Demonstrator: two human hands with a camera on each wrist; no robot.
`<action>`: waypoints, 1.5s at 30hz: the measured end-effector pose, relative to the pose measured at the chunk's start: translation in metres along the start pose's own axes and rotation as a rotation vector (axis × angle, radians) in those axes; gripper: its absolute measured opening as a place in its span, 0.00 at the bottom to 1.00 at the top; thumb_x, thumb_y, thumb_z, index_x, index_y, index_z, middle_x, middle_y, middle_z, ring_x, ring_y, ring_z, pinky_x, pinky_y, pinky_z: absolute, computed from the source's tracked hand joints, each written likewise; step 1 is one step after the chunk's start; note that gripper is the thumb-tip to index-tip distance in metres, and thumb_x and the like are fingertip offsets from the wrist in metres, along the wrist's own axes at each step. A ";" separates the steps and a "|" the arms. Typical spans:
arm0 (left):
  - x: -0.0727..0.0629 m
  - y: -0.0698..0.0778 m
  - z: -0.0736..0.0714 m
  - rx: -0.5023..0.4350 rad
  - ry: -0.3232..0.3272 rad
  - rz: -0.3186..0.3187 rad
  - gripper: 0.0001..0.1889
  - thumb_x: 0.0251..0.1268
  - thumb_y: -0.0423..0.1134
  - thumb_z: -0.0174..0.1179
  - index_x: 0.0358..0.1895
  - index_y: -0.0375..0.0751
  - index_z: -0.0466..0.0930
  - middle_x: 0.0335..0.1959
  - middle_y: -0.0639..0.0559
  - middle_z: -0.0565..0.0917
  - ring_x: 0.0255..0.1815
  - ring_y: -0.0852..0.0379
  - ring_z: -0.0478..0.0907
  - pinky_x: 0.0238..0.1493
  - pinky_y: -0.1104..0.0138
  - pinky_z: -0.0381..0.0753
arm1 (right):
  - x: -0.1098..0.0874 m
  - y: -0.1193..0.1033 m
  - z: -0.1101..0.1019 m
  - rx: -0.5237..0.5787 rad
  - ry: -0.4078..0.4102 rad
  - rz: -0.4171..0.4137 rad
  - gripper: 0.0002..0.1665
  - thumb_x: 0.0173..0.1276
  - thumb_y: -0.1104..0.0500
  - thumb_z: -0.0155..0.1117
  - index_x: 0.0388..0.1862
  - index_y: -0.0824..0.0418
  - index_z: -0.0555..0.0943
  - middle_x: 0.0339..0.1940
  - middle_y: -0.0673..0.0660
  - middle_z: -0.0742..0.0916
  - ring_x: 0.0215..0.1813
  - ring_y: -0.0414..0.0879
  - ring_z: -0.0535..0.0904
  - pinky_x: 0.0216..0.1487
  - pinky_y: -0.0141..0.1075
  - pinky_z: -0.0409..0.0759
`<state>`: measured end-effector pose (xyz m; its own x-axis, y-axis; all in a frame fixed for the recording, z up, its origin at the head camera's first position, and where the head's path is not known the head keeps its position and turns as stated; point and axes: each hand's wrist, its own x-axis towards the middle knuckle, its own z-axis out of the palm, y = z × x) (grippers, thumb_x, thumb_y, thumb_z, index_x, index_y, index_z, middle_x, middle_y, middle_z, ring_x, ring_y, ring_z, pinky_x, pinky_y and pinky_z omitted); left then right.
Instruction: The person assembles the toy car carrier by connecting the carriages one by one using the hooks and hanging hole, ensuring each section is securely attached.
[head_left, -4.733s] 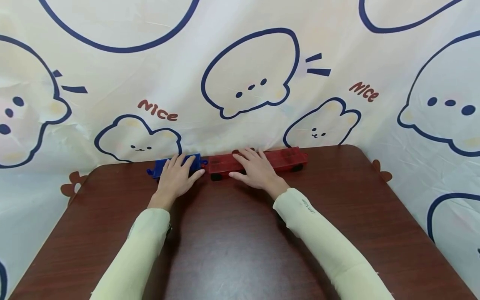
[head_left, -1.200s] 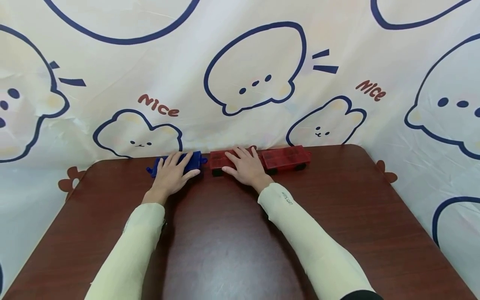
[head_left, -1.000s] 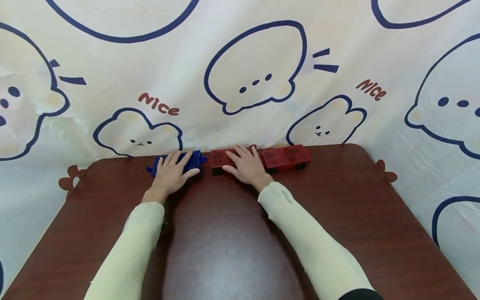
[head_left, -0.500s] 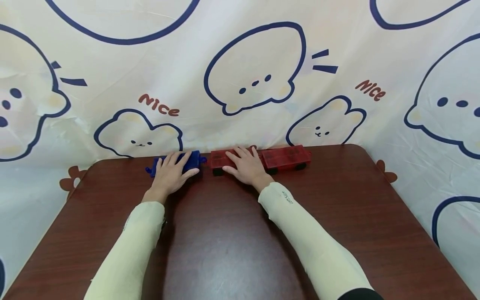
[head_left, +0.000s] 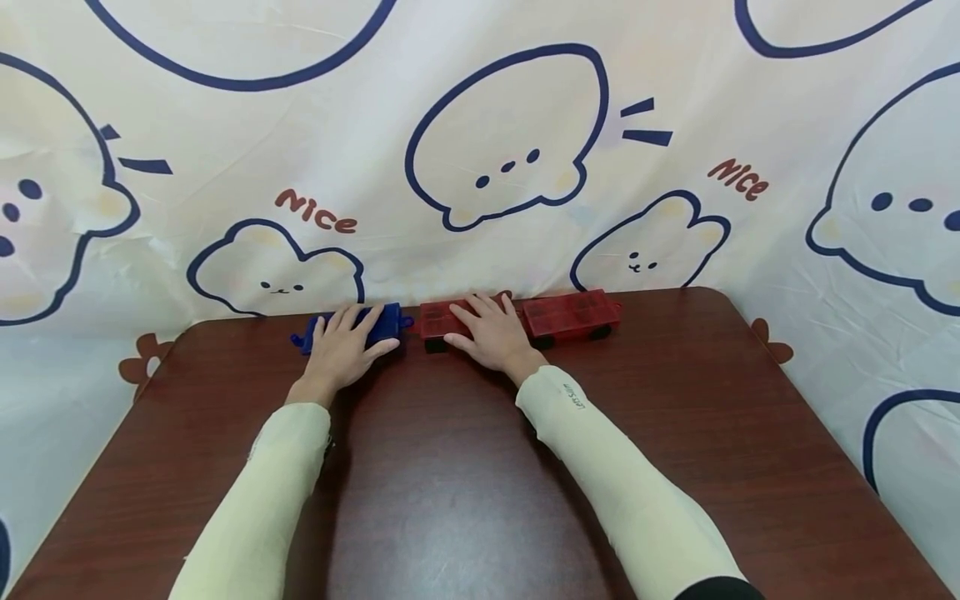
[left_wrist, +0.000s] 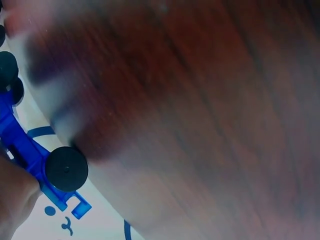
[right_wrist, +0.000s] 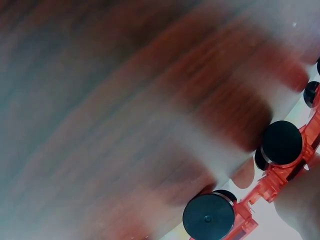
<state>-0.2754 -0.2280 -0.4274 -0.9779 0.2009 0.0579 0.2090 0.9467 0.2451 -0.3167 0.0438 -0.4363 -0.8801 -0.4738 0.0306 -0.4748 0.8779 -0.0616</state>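
Observation:
A blue toy train car [head_left: 387, 323] and two red ones stand in a row along the table's back edge. My left hand [head_left: 339, 352] rests over the blue car, fingers spread, thumb reaching right. My right hand [head_left: 493, 335] lies spread across the left red car [head_left: 437, 322], hiding part of it. To its right is the other red car [head_left: 573, 313]. Small couplings bridge the gap between blue and red. The left wrist view shows a black wheel [left_wrist: 66, 169] and an end hook; the right wrist view shows black wheels [right_wrist: 208, 216] under translucent red frames.
The dark brown wooden table [head_left: 465, 475] ends right behind the cars. A cream cloth [head_left: 465, 267] printed with cartoon faces hangs close behind that edge and along both sides.
Compared with several seconds ago, my right hand has shifted left from the joint between the red cars onto the left one. Over the last second both hands and the cars stay put.

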 end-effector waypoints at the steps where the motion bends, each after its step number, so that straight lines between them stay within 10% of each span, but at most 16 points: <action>1: 0.000 0.000 0.000 -0.001 0.001 0.001 0.42 0.74 0.65 0.50 0.82 0.45 0.54 0.79 0.34 0.55 0.80 0.31 0.44 0.73 0.32 0.34 | 0.000 0.000 0.000 -0.004 -0.001 0.001 0.42 0.76 0.27 0.39 0.83 0.42 0.58 0.83 0.51 0.60 0.83 0.50 0.47 0.79 0.58 0.40; 45: 0.001 0.004 -0.001 0.071 -0.059 0.015 0.45 0.73 0.72 0.41 0.82 0.47 0.51 0.81 0.33 0.50 0.81 0.31 0.38 0.73 0.33 0.32 | -0.004 -0.003 -0.004 0.011 0.063 -0.037 0.41 0.77 0.30 0.44 0.81 0.47 0.64 0.81 0.54 0.64 0.82 0.51 0.52 0.78 0.61 0.44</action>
<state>-0.2755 -0.2240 -0.4253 -0.9737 0.2279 0.0031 0.2249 0.9585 0.1752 -0.3118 0.0433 -0.4325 -0.8603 -0.5007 0.0959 -0.5076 0.8587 -0.0702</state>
